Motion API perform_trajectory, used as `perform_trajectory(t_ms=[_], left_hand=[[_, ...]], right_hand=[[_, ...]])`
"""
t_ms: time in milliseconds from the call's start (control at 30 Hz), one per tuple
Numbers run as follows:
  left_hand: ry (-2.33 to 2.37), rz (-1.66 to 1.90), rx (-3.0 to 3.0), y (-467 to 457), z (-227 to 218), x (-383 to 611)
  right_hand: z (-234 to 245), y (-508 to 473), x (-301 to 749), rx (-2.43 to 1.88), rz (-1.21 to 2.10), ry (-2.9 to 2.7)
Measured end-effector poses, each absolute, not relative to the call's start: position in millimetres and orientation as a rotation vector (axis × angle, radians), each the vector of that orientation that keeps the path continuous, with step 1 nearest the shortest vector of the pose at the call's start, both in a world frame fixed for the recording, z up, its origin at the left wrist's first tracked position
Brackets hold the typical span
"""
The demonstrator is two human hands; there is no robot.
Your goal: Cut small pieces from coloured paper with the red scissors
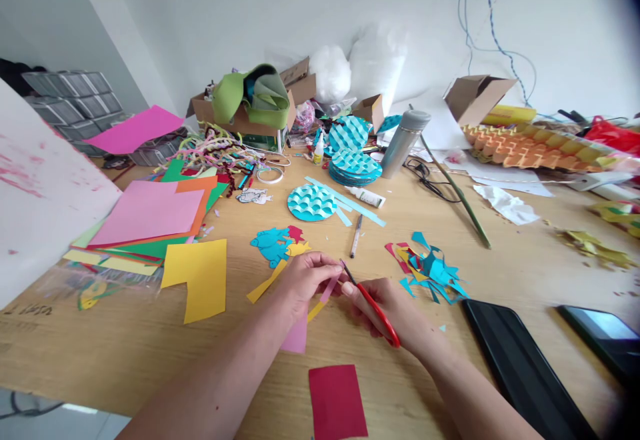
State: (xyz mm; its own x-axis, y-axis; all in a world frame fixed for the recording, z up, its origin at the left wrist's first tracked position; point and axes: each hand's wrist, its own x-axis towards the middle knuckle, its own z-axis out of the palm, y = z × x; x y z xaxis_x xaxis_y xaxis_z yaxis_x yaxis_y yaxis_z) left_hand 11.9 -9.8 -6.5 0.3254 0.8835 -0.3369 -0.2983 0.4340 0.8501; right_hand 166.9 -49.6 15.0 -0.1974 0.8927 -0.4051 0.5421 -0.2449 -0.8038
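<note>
My left hand [311,279] pinches a small piece of pink paper [329,289] above the table. In my right hand [383,303] are red-handled scissors [379,310], their blades pointing up and left beside the left fingertips. Whether the blades touch the paper, I cannot tell. Under the left wrist lies a larger pink paper piece [296,335], partly hidden. A yellow strip [267,281] rests left of the hand. Just beyond are blue fish cut-outs [271,243] with red and yellow ones. Paper scraps [436,272] are heaped to the right, and a dark red sheet [339,400] lies nearest me.
Coloured paper sheets [145,213] are stacked left, with a yellow sheet [206,283] beside them. A pen [357,236], a wavy blue paper disc [311,201] and a grey flask [404,145] stand or lie farther back. Two phones, one a black phone [520,367], lie right.
</note>
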Motion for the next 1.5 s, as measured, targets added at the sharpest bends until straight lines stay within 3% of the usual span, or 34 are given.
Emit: perform_trajectory(t_ms=[1500], left_hand=[[0.878,0.833,0.692,-11.4,-2.3,13.5]], right_hand=[[19.9,-50.7,161.9,-1.828,1.408,-1.581]])
